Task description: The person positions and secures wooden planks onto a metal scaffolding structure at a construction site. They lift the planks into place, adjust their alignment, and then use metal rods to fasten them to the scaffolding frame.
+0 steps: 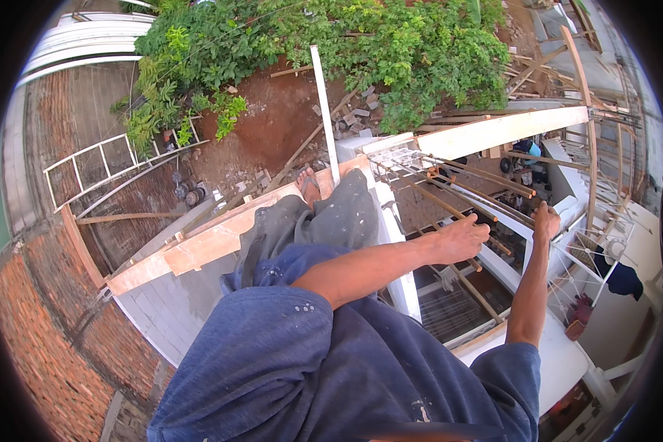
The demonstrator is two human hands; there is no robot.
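Observation:
My right hand [546, 219] is stretched out to the right, its fingers closed at the end of a long thin brown rod [504, 210]. My left hand [460, 239] reaches across my body with curled fingers, beside another brown rod [436, 200]; whether it grips that rod is hidden. Several similar rods [512, 184] stick out from a pale metal lattice [398, 158] at the end of the wall. My bare foot in a sandal [309, 188] stands by the wooden board along the wall top [199, 247].
A white upright post [324, 110] rises just beyond my foot. To the right, a long plank [508, 131] spans an opening with a deep drop to a cluttered lower level. Brick walls [44, 324] stand low on the left. Leafy bushes [435, 59] and red soil lie ahead.

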